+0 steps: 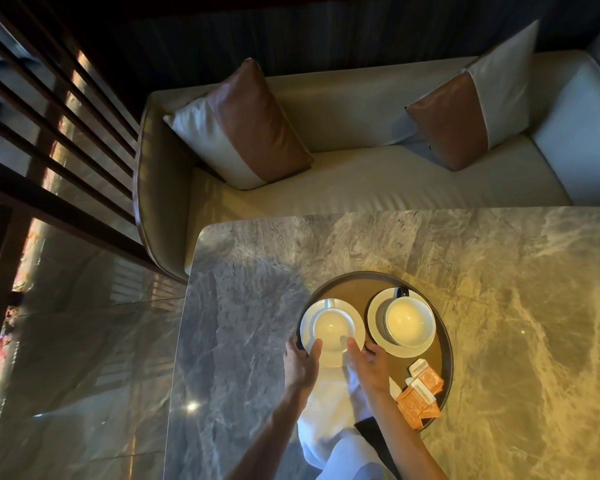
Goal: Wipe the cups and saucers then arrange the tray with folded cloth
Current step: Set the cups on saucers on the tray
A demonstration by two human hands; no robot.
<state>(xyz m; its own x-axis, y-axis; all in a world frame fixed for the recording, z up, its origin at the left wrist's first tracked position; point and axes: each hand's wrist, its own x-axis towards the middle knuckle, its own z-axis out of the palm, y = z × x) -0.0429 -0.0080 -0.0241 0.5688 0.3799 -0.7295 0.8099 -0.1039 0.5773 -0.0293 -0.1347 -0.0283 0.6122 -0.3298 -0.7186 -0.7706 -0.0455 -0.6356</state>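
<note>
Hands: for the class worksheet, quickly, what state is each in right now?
Left hand: pinches the left saucer by its rim.
Right hand: pinches the same saucer, white cloth beneath.

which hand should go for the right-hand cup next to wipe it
Right. The right hand grips the left saucer at its edge nearest the right cup, with the white cloth just below it. The left hand grips the far edge and would likely have to cross over.
</note>
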